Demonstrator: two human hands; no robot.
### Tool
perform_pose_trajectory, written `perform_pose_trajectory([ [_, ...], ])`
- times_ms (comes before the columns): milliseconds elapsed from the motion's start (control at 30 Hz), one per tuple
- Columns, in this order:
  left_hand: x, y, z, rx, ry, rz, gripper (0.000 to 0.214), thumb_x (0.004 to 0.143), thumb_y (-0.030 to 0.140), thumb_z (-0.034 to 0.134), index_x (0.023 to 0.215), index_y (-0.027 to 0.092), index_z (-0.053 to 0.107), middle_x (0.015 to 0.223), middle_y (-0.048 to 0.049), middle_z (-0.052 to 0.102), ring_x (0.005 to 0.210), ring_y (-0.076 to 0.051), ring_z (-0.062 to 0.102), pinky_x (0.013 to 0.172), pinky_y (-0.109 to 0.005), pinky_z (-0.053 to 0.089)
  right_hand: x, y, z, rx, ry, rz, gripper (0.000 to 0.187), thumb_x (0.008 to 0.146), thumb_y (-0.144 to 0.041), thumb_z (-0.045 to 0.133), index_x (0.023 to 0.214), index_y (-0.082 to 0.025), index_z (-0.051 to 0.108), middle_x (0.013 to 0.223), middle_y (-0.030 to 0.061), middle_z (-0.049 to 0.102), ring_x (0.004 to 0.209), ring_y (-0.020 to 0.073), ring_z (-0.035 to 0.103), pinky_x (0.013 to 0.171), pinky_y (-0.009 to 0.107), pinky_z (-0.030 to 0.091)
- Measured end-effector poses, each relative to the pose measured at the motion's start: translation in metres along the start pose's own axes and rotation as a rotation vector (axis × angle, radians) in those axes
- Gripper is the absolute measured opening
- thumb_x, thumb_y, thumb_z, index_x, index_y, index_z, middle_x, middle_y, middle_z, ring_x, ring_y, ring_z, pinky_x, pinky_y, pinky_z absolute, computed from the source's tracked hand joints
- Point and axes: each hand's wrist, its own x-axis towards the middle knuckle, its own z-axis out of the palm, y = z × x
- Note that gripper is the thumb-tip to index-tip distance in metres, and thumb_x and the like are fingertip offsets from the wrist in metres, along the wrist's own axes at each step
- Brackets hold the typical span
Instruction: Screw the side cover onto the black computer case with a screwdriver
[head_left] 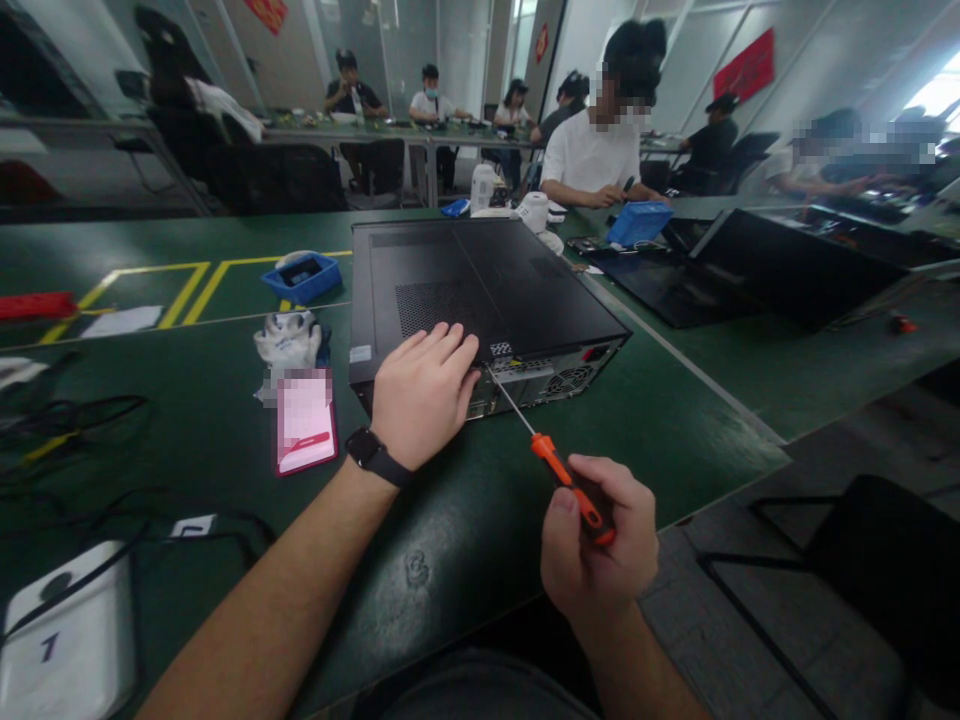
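A black desktop computer case (pixel 457 270) lies on its side on the green table, its rear panel with a round fan grille (pixel 571 380) facing me. My left hand (pixel 427 385) rests on the near top edge, fingers stretched over the cover and thumb close to the rear edge. An orange-and-black screwdriver (pixel 559 465) is held by its handle in my right hand (pixel 600 530), which is closed around it. The thin shaft slants up to the left, and its tip meets the rear edge of the case beside my left thumb. Any screw at the tip is too small to make out.
Left of the case are a phone (pixel 306 425), white gloves (pixel 289 340) and a blue tray (pixel 302 278). Cables and a white device (pixel 71 630) lie at the near left. Across the table a person (pixel 600 150) works by a blue box (pixel 639 223). A chair (pixel 862 570) stands right.
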Motion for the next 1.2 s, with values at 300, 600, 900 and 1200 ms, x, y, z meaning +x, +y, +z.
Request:
perform_pose_trajectory([
  [300, 0.001, -0.001, 0.001, -0.008, -0.002, 0.005, 0.035, 0.099, 0.023, 0.056, 0.132, 0.014, 0.066, 0.142, -0.0143, 0.067, 0.134, -0.031, 0.062, 0.115, -0.049, 0.048, 0.001, 0.002, 0.001, 0.051, -0.007, 0.017, 0.033, 0.089, -0.018, 0.061, 0.122, -0.020, 0.063, 0.100, 0.0058, 0.070, 0.081, 0.0184, 0.070, 0.070, 0.034, 0.060],
  [600, 0.000, -0.001, 0.002, -0.005, 0.015, 0.015, 0.035, 0.099, 0.023, 0.057, 0.131, 0.013, 0.066, 0.141, -0.0146, 0.068, 0.133, -0.032, 0.063, 0.113, -0.049, 0.050, -0.004, 0.004, -0.002, -0.028, -0.006, 0.096, 0.018, 0.096, -0.019, 0.059, 0.112, -0.021, 0.068, 0.088, 0.0017, 0.073, 0.066, 0.0130, 0.070, 0.061, 0.025, 0.056],
  [900, -0.001, -0.002, 0.003, 0.001, 0.010, 0.008, 0.035, 0.099, 0.024, 0.057, 0.132, 0.013, 0.066, 0.142, -0.0138, 0.067, 0.134, -0.032, 0.063, 0.115, -0.048, 0.049, 0.007, 0.000, -0.002, 0.025, -0.065, -0.041, 0.030, 0.086, -0.014, 0.062, 0.116, -0.019, 0.063, 0.094, 0.0051, 0.070, 0.081, 0.0182, 0.070, 0.071, 0.033, 0.060],
  [1200, -0.001, -0.001, 0.003, 0.001, 0.010, 0.011, 0.035, 0.100, 0.024, 0.057, 0.132, 0.013, 0.066, 0.142, -0.0142, 0.067, 0.134, -0.031, 0.063, 0.114, -0.049, 0.050, -0.002, 0.003, -0.006, 0.001, -0.110, 0.064, 0.029, 0.094, -0.022, 0.059, 0.123, -0.019, 0.062, 0.097, 0.0065, 0.073, 0.073, 0.0162, 0.071, 0.063, 0.030, 0.059],
])
